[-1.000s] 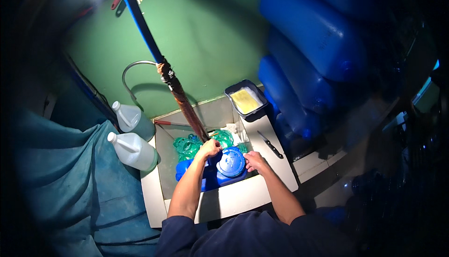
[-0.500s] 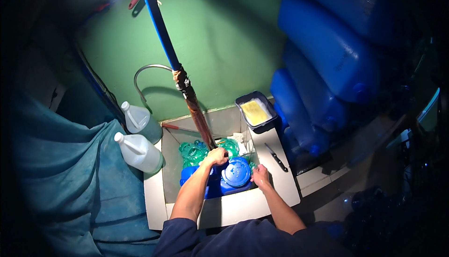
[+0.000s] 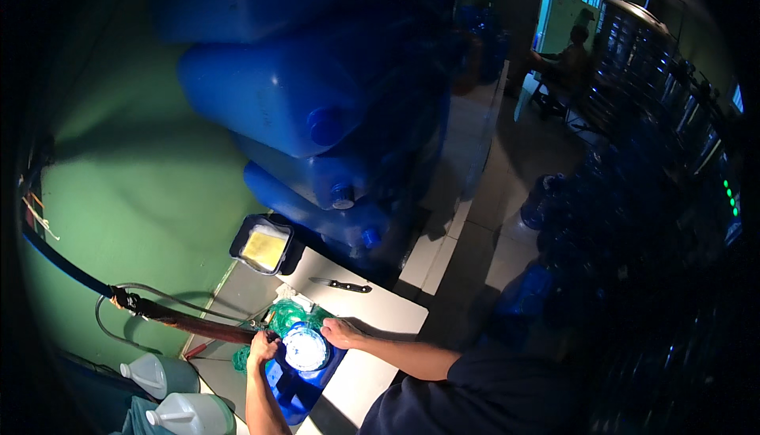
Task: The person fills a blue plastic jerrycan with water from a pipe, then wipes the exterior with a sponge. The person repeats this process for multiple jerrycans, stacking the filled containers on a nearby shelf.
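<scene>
A blue plastic water container (image 3: 294, 400) lies in the tiled sink (image 3: 226, 379), its large round cap (image 3: 305, 348) washed out by bright light. My left hand (image 3: 263, 348) is closed at the container's edge, beside the lower end of a brown wrapped pipe (image 3: 190, 326). What its fingers grip is hidden. My right hand (image 3: 340, 333) has its fingers curled at the cap's other side, near a tangle of green plastic strands (image 3: 286, 318); anything inside them is too small to make out.
A black-handled knife (image 3: 342, 284) lies on the white ledge (image 3: 388, 308). Near it stands a dark tub (image 3: 248, 239) holding a yellow sponge (image 3: 265, 250). Two whitish jugs (image 3: 192, 414) stand at lower left. Large blue containers (image 3: 269, 94) are stacked ahead; a person (image 3: 574, 55) sits far back.
My view has swung to the right, bringing the room and a seated person into sight. Both hands stay by the container's cap, which now glares white under the light.
</scene>
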`<state>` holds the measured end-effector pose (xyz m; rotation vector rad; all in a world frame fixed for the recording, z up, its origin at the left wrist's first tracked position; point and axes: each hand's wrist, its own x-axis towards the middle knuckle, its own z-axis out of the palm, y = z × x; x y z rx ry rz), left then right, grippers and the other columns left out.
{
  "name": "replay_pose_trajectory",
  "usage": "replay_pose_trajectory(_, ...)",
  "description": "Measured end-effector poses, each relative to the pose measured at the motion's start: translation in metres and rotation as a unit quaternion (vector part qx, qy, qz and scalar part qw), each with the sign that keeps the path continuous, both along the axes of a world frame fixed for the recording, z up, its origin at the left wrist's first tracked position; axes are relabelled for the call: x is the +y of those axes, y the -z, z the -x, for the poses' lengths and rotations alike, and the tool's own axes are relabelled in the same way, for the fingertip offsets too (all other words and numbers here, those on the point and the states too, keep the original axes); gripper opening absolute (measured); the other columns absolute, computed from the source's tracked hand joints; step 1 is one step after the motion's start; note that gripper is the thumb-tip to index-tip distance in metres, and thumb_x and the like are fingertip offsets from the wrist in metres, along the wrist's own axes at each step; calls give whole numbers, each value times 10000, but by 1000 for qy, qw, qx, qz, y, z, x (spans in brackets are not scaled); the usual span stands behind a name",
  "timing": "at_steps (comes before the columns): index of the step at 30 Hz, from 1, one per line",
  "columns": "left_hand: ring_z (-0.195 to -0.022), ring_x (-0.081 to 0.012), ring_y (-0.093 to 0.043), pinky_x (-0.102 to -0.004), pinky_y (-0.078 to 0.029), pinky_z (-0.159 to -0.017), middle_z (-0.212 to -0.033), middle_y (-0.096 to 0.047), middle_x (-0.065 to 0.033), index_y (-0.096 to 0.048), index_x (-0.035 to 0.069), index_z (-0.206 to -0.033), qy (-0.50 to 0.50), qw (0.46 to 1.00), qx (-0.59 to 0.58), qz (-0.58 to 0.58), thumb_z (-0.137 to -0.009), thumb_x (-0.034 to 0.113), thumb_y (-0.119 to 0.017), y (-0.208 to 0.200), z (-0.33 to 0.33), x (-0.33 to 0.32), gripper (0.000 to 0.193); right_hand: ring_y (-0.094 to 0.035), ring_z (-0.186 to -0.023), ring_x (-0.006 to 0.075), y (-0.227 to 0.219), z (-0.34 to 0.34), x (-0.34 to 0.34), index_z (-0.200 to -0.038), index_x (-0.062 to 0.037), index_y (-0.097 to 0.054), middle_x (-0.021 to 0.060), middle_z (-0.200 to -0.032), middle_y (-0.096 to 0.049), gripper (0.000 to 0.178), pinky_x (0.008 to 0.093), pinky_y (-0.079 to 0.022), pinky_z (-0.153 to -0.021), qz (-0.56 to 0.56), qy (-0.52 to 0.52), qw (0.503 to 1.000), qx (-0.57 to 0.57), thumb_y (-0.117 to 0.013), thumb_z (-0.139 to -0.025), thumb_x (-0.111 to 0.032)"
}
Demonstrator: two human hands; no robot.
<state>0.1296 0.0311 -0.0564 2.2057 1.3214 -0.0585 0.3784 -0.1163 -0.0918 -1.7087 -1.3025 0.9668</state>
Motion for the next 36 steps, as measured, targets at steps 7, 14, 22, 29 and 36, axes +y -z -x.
replay_pose_trajectory(7,-1026,-419,-614,-489,-494,-905,-1043,-653,-234,-663,18,-1037,-9,1000,7,-13,-765,275,-747,40,21,15,383,-642,-895,487,-3,3,-14,-901,-2,-559,282,-898,-652,229,543,-505,-791,20,43,998,-52,-527,-907,-229)
replay_pose_trajectory(14,-1022,-406,-607,-486,-483,-900,-1042,-644,-212,-641,18,-1071,30,994,-4,-102,-793,306,-748,54,33,20,414,-684,-914,417,-50,-23,-39,-883,17,-688,248,-930,-696,222,514,-539,-793,11,-184,965,-189,-585,-787,-154)
replay_pose_trajectory(22,-1010,-410,-621,-497,-492,-887,-1022,-655,-217,-644,33,-1032,-7,997,49,-67,-769,264,-732,37,12,-1,360,-643,-685,429,-81,60,-67,-750,15,-681,234,-704,-646,262,524,-508,-605,-85,-530,838,-102,-605,-642,-211)
replay_pose_trajectory(29,-992,-433,-629,-501,-513,-844,-1047,-636,-239,-619,19,-991,-41,988,-11,-147,-696,156,-762,-7,-10,-51,356,-465,-521,293,-100,81,-47,-648,16,-487,171,-571,-462,262,462,-381,-536,-76,-564,822,27,-569,-711,-225)
replay_pose_trajectory(36,-992,-409,-660,-498,-537,-839,-1037,-666,-215,-650,28,-952,-47,991,35,-122,-752,172,-723,-16,-21,-49,257,-546,-627,120,-101,77,-44,-624,-67,-366,15,-584,-436,337,315,-442,-566,14,-508,830,228,-628,-836,-76)
